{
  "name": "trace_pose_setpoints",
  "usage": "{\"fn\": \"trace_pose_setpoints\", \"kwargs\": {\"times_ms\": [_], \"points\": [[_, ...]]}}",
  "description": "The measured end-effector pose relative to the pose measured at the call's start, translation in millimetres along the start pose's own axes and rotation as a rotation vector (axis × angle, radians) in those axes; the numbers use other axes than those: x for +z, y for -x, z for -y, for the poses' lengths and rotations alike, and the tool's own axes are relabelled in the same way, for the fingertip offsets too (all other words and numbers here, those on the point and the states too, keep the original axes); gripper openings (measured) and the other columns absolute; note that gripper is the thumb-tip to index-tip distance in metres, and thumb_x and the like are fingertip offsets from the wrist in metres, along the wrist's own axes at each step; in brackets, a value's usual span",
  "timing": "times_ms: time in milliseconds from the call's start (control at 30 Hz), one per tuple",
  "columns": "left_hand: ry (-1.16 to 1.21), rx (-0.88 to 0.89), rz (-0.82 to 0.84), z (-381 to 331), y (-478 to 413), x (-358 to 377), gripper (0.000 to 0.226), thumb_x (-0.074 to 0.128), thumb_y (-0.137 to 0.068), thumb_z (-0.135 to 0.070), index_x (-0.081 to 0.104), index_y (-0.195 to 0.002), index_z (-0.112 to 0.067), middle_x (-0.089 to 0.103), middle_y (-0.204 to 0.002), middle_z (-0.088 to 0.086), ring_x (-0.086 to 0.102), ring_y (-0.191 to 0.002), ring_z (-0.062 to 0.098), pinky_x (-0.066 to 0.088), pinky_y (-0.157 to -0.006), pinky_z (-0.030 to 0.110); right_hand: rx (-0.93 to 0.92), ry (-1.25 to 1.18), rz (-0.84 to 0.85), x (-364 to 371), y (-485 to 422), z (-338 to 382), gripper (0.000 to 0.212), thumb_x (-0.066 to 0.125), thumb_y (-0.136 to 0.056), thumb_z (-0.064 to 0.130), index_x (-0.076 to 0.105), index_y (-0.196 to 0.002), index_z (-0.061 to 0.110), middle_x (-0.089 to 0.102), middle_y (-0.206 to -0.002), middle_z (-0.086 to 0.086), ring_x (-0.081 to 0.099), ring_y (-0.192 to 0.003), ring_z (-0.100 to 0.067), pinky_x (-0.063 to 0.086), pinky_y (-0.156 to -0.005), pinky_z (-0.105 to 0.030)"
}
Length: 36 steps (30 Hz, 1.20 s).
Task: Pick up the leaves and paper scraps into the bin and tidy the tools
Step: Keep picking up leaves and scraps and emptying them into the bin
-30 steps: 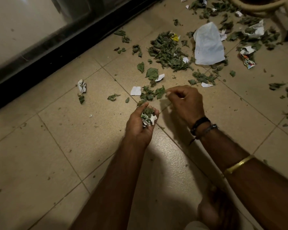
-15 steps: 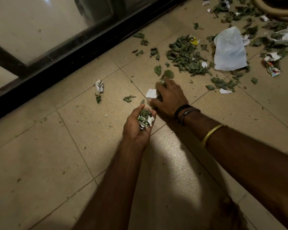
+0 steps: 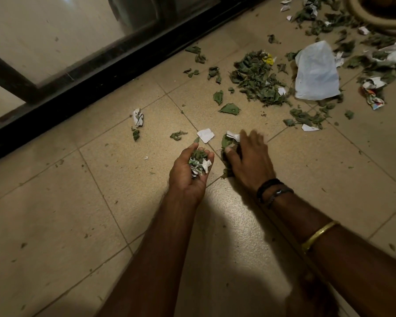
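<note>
My left hand (image 3: 188,177) lies palm up just above the floor, fingers curled round a clump of leaves and paper scraps (image 3: 198,161). Right beside it my right hand (image 3: 249,159) is palm down on the tiles, fingers stretched and blurred, pressing on a small heap of leaves (image 3: 226,143) with a white scrap (image 3: 234,135) at its far edge. A white paper scrap (image 3: 205,135) lies just beyond my left fingertips. A big pile of leaves (image 3: 258,81) and a white sheet (image 3: 316,72) lie farther off to the right.
A crumpled paper (image 3: 138,117) and single leaves (image 3: 229,109) lie on the beige tiles. More leaves and a coloured crumpled paper (image 3: 373,93) are scattered at the top right, near a tan round rim (image 3: 361,18). A dark door track (image 3: 96,74) runs along the left.
My right hand reached out past the white scrap, then flattened and drew back toward my left hand, dragging leaves with it. My left hand has kept hold of its clump.
</note>
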State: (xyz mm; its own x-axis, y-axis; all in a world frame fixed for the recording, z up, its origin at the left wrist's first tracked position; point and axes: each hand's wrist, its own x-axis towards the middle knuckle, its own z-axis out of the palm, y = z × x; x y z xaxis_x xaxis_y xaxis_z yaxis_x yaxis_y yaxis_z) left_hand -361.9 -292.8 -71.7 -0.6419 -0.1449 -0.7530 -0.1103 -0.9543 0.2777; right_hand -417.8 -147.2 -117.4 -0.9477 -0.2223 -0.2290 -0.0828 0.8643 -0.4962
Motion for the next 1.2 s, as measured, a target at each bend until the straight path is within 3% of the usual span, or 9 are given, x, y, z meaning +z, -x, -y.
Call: {"fn": "trace_pose_setpoints", "kwargs": {"times_ms": [133, 267, 367, 500, 567, 667, 867, 1033, 1200], "points": [[-0.008, 0.032, -0.027, -5, 1, -1, 0.008, 0.066, -0.09, -0.003, 0.065, -0.097, -0.001, 0.064, -0.09, 0.013, 0.066, -0.077, 0.021, 0.062, -0.07, 0.034, -0.152, -0.111, 0.038, -5, -5, 18, 0.066, 0.044, -0.103, 0.045, 0.02, -0.159, 0.02, 0.011, -0.167, -0.009, 0.01, -0.154, -0.023, 0.009, -0.12, -0.035], [-0.001, 0.048, -0.03, -10, 0, -4, 0.003, 0.064, -0.091, -0.004, 0.065, -0.094, -0.002, 0.063, -0.088, 0.012, 0.065, -0.076, 0.021, 0.062, -0.07, 0.033, -0.339, 0.036, 0.085, -18, -37, 27, 0.066, 0.052, -0.098, 0.045, 0.026, -0.157, 0.027, 0.013, -0.166, -0.01, 0.02, -0.151, -0.026, 0.024, -0.121, -0.046], [0.017, 0.047, -0.023, -10, 1, -4, 0.004, 0.064, -0.092, -0.004, 0.065, -0.095, -0.001, 0.063, -0.09, 0.014, 0.065, -0.076, 0.021, 0.062, -0.066, 0.033, -0.515, 0.365, 0.226, -11, -48, 29, 0.061, 0.038, -0.102, 0.05, 0.021, -0.157, 0.031, 0.005, -0.167, -0.009, 0.015, -0.152, -0.03, 0.021, -0.12, -0.056], [0.007, 0.054, -0.027, -4, 2, -2, 0.008, 0.062, -0.093, -0.004, 0.065, -0.099, 0.0, 0.065, -0.09, 0.014, 0.066, -0.078, 0.021, 0.062, -0.069, 0.032, -0.611, 0.561, 0.25, -14, -30, 21, 0.062, 0.014, -0.101, 0.054, 0.019, -0.157, 0.029, 0.011, -0.167, -0.006, 0.014, -0.152, -0.03, 0.02, -0.12, -0.052], [-0.005, 0.049, -0.031, -1, 2, -3, 0.009, 0.062, -0.093, -0.005, 0.065, -0.101, -0.001, 0.064, -0.092, 0.014, 0.066, -0.079, 0.021, 0.062, -0.068, 0.032, -0.57, 0.585, 0.304, -23, -22, 14, 0.071, 0.017, -0.099, 0.065, 0.015, -0.158, 0.026, 0.01, -0.167, -0.007, 0.014, -0.152, -0.03, 0.023, -0.12, -0.048], [-0.012, 0.036, -0.042, 4, 0, -3, 0.009, 0.062, -0.093, -0.004, 0.065, -0.101, -0.001, 0.064, -0.094, 0.013, 0.066, -0.08, 0.021, 0.061, -0.066, 0.033, -0.512, 0.666, 0.353, -36, -9, 5, 0.081, 0.043, -0.093, 0.069, 0.014, -0.158, 0.03, 0.01, -0.167, -0.005, 0.017, -0.15, -0.031, 0.032, -0.115, -0.047], [-0.024, 0.006, -0.026, 13, -1, 4, 0.006, 0.065, -0.091, -0.003, 0.064, -0.097, -0.002, 0.064, -0.087, 0.012, 0.067, -0.074, 0.02, 0.061, -0.066, 0.033, -0.502, 0.511, 0.117, -37, 8, -19, 0.03, 0.056, -0.098, 0.027, 0.063, -0.127, 0.035, 0.056, -0.137, 0.003, 0.05, -0.11, -0.023, 0.051, -0.074, -0.034], [-0.047, -0.005, -0.012, 18, 0, 6, 0.006, 0.065, -0.092, -0.005, 0.065, -0.097, -0.003, 0.064, -0.086, 0.011, 0.067, -0.076, 0.02, 0.06, -0.066, 0.032, -0.389, 0.377, 0.023, -35, 7, -35, 0.016, 0.059, -0.096, 0.024, 0.075, -0.094, 0.022, 0.068, -0.097, -0.001, 0.059, -0.09, -0.023, 0.053, -0.074, -0.042], [-0.059, -0.036, 0.013, 25, 3, 15, 0.0, 0.064, -0.092, -0.004, 0.064, -0.092, -0.004, 0.064, -0.082, 0.01, 0.066, -0.073, 0.019, 0.06, -0.069, 0.033, -0.104, 0.124, -0.143, -46, -8, -44, 0.02, 0.068, -0.086, 0.009, 0.08, -0.092, 0.024, 0.075, -0.095, 0.004, 0.066, -0.085, -0.016, 0.045, -0.077, -0.022]]}}
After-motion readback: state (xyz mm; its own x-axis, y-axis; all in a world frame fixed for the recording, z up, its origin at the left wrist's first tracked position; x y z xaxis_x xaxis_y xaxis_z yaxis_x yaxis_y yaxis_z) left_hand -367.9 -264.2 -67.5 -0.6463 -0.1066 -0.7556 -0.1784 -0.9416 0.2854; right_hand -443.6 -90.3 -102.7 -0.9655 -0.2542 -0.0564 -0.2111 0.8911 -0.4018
